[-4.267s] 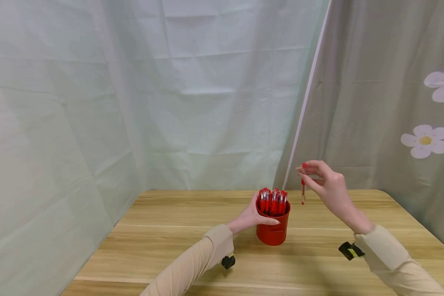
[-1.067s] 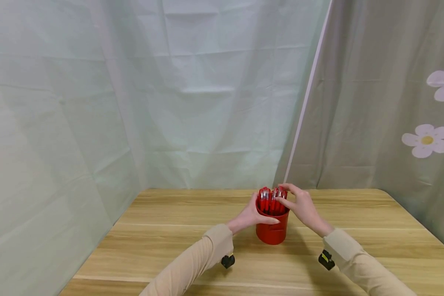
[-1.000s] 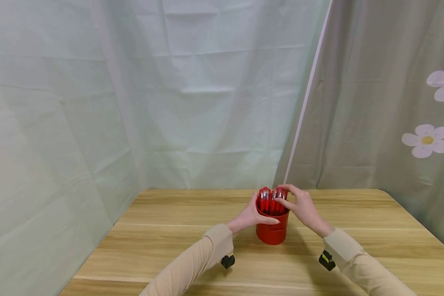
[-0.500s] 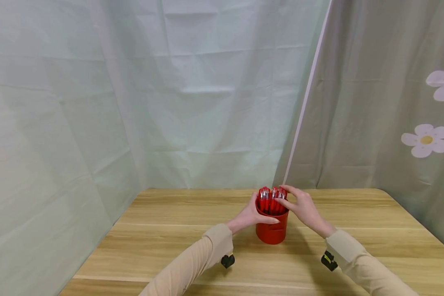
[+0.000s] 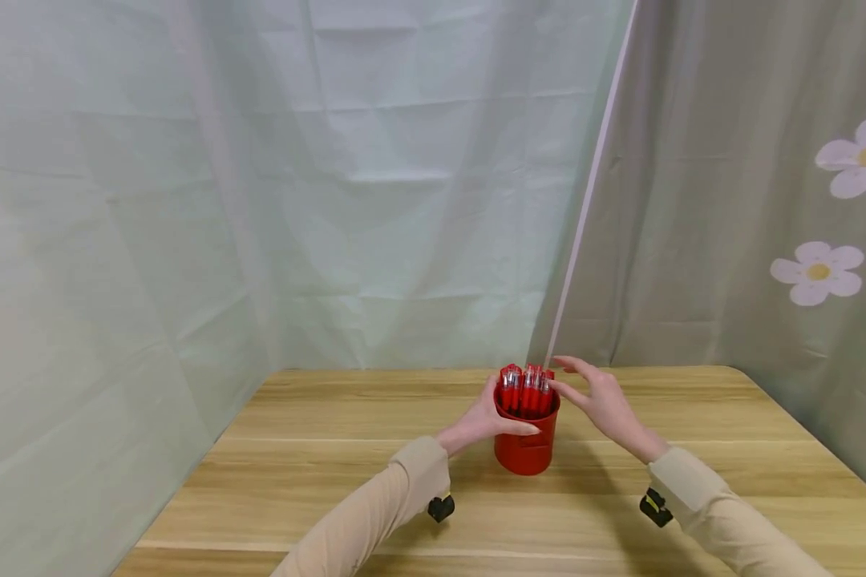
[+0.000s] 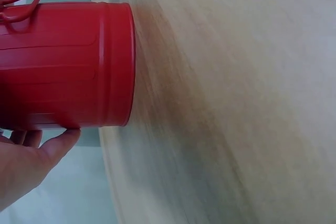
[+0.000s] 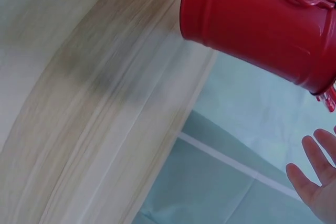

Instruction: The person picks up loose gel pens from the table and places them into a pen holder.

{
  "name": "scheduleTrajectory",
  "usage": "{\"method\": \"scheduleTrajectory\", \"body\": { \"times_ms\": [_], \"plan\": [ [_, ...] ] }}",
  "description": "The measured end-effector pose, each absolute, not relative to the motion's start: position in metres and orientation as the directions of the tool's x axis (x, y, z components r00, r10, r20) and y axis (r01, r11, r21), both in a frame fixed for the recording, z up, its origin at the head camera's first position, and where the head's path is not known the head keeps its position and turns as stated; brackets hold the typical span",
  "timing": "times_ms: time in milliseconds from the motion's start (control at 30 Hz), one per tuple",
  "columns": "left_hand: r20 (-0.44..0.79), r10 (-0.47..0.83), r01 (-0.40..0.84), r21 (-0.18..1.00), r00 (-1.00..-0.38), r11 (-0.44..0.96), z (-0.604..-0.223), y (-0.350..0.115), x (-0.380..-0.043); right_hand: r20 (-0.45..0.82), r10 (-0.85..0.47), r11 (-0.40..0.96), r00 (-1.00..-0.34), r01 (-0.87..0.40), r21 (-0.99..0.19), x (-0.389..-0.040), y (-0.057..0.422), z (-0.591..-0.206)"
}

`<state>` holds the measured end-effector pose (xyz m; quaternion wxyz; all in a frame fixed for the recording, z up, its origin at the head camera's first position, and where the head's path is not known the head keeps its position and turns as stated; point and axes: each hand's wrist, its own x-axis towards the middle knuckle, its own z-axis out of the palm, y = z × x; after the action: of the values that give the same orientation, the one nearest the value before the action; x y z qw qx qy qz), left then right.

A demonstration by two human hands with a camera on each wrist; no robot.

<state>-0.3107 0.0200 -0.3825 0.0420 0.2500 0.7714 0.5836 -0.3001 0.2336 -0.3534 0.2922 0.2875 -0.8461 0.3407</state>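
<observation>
My left hand (image 5: pixel 485 417) grips the side of a red metal bucket (image 5: pixel 523 455), its thumb across the front near the rim. Several pens with red caps and clear barrels (image 5: pixel 525 390) stand upright inside, tops above the rim. To the right of the pens, my right hand (image 5: pixel 608 403) has its fingers spread and holds nothing. The right wrist view shows its open fingers (image 7: pixel 315 161) apart from the bucket (image 7: pixel 262 24). In the left wrist view, a wire handle (image 6: pixel 21 11) hangs on the bucket's side, and the left thumb presses the wall.
The bucket stands on a wooden table (image 5: pixel 317 465), towards its far edge. Behind the table hang a pale curtain (image 5: pixel 404 200) and, at the right, a grey curtain (image 5: pixel 693 200) with white flowers. A black wrist camera (image 5: pixel 655 507) sits below the right cuff.
Earlier the right hand held a pen up to the right of the bucket, then lowered it among the others. Now it has let go and drawn back slightly right. The left hand keeps its grip.
</observation>
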Motion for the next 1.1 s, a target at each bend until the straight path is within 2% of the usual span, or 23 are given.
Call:
{"method": "scheduleTrajectory", "body": {
  "times_ms": [467, 667, 833, 1100],
  "plan": [
    [0.257, 0.458, 0.372, 0.911, -0.851, 0.180, -0.383, 0.019, -0.309, 0.640, -0.299, 0.646, -0.708, -0.644, -0.410, -0.298, 0.257, -0.356],
    [0.151, 0.464, 0.293, 0.922, -0.873, 0.253, -0.379, 0.000, -0.307, 0.563, -0.336, 0.684, -0.756, -0.606, -0.406, -0.296, 0.267, -0.356],
    [0.175, 0.450, 0.333, 0.895, -0.875, 0.299, -0.374, -0.025, -0.312, 0.479, -0.376, 0.725, -0.793, -0.573, -0.381, -0.297, 0.281, -0.358],
    [0.193, 0.394, 0.385, 0.777, -0.899, 0.498, -0.372, -0.064, -0.317, 0.412, -0.398, 0.796, -0.820, -0.532, -0.289, -0.295, 0.299, -0.360]
  ]
}}
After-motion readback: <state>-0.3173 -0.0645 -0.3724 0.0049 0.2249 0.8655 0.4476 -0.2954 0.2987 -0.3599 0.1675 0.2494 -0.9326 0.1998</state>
